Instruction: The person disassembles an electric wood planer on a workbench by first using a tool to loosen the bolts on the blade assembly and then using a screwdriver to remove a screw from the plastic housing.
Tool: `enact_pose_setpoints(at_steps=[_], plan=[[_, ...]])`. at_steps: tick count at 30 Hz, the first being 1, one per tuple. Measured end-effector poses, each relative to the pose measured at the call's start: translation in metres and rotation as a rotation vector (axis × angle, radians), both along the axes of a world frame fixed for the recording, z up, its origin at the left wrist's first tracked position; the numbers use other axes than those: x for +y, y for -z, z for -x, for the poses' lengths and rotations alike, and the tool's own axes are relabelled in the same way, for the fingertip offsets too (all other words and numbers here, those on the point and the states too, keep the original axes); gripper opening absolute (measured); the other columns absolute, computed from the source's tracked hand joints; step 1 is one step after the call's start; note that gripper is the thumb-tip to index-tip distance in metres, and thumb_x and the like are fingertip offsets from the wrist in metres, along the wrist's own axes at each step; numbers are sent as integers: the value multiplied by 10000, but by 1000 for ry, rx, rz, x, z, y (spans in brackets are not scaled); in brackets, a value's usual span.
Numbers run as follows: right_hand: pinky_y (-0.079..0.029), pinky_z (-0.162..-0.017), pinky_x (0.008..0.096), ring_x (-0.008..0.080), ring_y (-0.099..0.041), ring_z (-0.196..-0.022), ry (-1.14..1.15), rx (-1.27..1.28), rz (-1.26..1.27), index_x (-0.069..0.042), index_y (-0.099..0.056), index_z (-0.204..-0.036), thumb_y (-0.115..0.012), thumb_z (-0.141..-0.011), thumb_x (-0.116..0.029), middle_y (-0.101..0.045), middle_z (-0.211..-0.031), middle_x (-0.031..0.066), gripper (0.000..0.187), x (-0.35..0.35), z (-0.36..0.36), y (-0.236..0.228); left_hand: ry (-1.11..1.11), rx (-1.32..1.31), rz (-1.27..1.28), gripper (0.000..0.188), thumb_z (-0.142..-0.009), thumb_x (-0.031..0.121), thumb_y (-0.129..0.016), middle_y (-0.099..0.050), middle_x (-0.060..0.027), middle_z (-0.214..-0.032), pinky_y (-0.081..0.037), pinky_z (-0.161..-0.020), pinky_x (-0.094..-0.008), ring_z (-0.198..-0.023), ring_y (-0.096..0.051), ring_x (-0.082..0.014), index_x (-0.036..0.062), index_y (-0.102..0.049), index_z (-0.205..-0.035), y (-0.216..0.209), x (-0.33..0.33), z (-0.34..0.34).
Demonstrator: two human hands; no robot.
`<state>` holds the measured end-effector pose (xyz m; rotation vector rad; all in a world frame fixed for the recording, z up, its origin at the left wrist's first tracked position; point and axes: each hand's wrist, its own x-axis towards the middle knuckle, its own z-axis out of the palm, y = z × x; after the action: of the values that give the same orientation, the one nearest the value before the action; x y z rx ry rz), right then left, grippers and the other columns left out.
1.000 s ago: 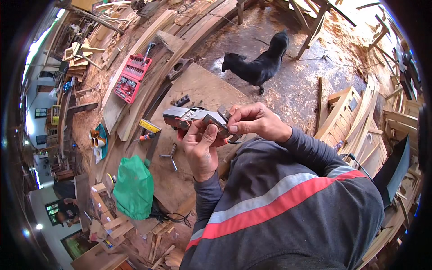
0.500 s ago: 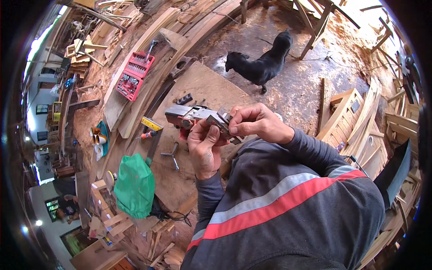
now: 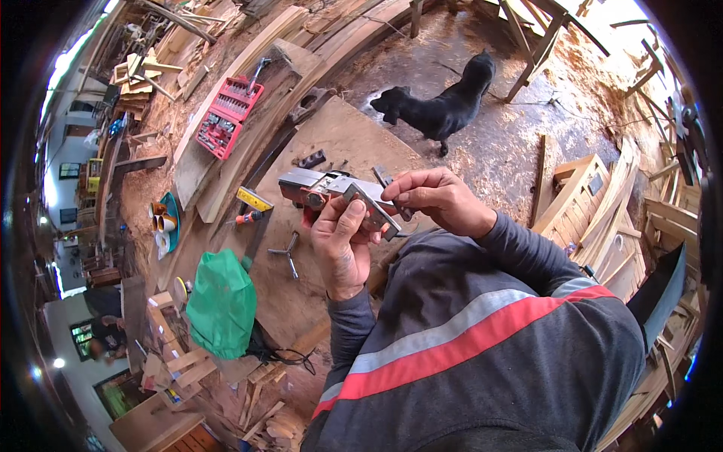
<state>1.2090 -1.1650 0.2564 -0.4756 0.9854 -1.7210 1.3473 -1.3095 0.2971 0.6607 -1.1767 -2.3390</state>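
An electric hand planer (image 3: pixel 300 179) lies with its metal sole up on the plywood board (image 3: pixel 290 260). My left hand (image 3: pixel 343 245) pinches a flat metal bar (image 3: pixel 371 211) between thumb and fingers, over the planer's near end. My right hand (image 3: pixel 448 200) is closed on a smaller dark metal piece (image 3: pixel 384 179), just to the right of the bar. The two pieces are apart at their far ends; whether they touch lower down I cannot tell. My left hand hides part of the planer's red body.
A T-shaped wrench (image 3: pixel 285 255), a screwdriver (image 3: pixel 248 218) and a yellow level (image 3: pixel 254 200) lie left. Farther are a red socket set (image 3: pixel 230 113), a green bag (image 3: pixel 222 305) and cups on a tray (image 3: pixel 172 222). A black dog (image 3: pixel 444 105) stands beyond the board.
The dark piece in my right hand has come away from the bar, toward the far side. The bar in my left hand has turned and shows more of its face.
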Motion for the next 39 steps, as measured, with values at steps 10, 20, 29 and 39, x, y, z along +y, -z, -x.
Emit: enact_pose_setpoints(at_steps=[10, 20, 29, 39], plan=[[-558, -794, 328, 203, -670, -941, 132, -125, 32, -24, -278, -1553, -647, -915, 26, -663, -1072, 123, 739, 10, -2, -30, 47, -19, -51, 196, -923, 140, -683, -685, -38, -895, -551, -577, -248, -743, -668, -113, 13, -655, -1071, 5, 7, 10], [-551, -739, 295, 141, -665, -872, 10, -505, 59, -7, -525, -1330, -618, -962, -36, -677, -1016, 56, 380, -23, -4, -21, -7, 63, 15, 344, -920, 17, -621, -662, -94, -1126, -542, -891, -317, -978, -656, -170, -43, -577, -1256, -1, -11, -3], [-525, -745, 296, 158, -666, -913, 36, -367, 38, 8, -497, -1384, -649, -951, -74, -676, -1075, 61, 466, -33, -3, -9, -56, 25, -49, 300, -948, 50, -622, -686, -70, -1061, -578, -790, -303, -877, -680, -149, -32, -606, -1236, -2, -12, 1], [-527, -690, 296, 152, -642, -777, 167, -250, -19, -81, -523, -1104, -632, -944, -48, -670, -896, 56, 196, -38, -10, -16, -124, 162, -136, 384, -949, 17, -649, -654, -63, -1042, -605, -772, -286, -885, -673, -130, 38, -495, -1301, 7, -18, -12]])
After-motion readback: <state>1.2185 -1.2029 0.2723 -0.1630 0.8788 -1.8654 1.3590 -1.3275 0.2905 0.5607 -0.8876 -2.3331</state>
